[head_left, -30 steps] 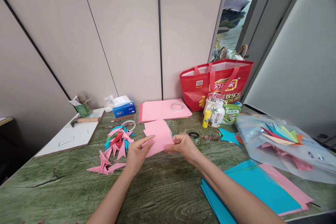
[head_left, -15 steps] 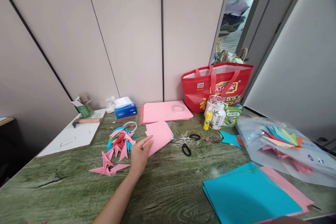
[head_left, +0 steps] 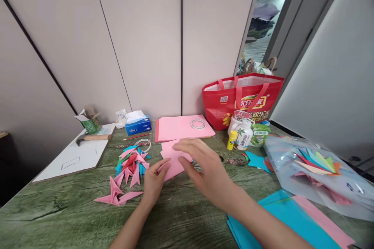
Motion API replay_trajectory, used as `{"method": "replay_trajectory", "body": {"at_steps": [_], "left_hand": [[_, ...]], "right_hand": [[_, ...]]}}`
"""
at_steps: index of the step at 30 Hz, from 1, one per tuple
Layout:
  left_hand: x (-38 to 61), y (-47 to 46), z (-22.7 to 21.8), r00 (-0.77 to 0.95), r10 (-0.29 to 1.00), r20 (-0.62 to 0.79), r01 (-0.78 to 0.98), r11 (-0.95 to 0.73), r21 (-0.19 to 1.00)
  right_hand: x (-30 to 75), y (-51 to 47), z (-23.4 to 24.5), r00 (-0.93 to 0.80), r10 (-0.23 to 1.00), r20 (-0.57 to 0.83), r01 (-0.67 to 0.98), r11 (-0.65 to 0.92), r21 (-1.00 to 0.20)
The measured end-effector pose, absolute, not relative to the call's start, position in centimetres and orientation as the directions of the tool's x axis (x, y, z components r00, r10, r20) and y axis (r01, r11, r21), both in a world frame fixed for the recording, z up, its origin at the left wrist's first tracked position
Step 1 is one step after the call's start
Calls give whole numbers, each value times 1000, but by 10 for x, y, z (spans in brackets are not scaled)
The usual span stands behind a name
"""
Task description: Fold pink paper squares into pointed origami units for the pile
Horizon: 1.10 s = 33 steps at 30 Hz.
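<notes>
My left hand (head_left: 155,179) pinches the near left edge of a pink sheet of paper (head_left: 172,168) between thumb and fingers. Over the paper's right side, my right hand (head_left: 201,167) is held with fingers bent and thumb apart; nothing shows in its grasp. Behind the held sheet lie more pink paper pieces (head_left: 169,147). To the left is a heap of folded paper points (head_left: 133,163) in pink, red and blue, with a pink folded star piece (head_left: 113,192) in front. My right hand hides most of the scissors.
Pink sheets (head_left: 172,126) with a tape roll (head_left: 198,124) lie at the back. A tissue box (head_left: 138,124) and hammer (head_left: 93,137) are left. A red bag (head_left: 216,105), glue stick (head_left: 231,140), white bottle (head_left: 243,136), plastic bag (head_left: 280,155) and blue sheets (head_left: 277,206) are right.
My right hand has come in from the lower right and now hovers over the pink paper, covering the scissors. My left hand still grips the sheet. The view has shifted slightly.
</notes>
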<state>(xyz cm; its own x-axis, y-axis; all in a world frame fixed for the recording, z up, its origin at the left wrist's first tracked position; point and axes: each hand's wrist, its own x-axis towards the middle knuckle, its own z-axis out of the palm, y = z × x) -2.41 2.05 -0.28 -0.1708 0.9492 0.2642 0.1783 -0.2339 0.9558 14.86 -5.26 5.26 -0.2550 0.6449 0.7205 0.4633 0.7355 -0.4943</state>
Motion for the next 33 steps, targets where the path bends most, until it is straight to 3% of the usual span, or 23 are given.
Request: {"method": "replay_trajectory", "body": {"at_steps": [2,4,7,10,13,21,33], "left_hand": [[-24,21,-3,-139,974,178,135,-160,978],[-23,21,-4,-116,989,86,77,-78,994],[-21,22,-9,-85,996,8,9,-8,1000],[-22,24,-13,-75,997,-19,2,19,1000],[-23,25,-12,-101,995,-11,-15,10,1000],[-14,21,-8,0,986,-165,-282,158,946],[-14,23,-10,-41,979,-201,-275,182,944]], "right_hand": [[150,0,62,-166,742,650,460,641,-614],[149,29,42,-58,858,510,372,493,-786],[147,39,-2,-13,976,219,54,219,-974],[142,37,-25,-60,992,113,-134,104,-986],[138,38,-24,-10,996,94,-190,90,-978],[135,35,-14,85,993,79,-230,97,-968],[136,34,-20,55,997,59,-213,70,-974]]}}
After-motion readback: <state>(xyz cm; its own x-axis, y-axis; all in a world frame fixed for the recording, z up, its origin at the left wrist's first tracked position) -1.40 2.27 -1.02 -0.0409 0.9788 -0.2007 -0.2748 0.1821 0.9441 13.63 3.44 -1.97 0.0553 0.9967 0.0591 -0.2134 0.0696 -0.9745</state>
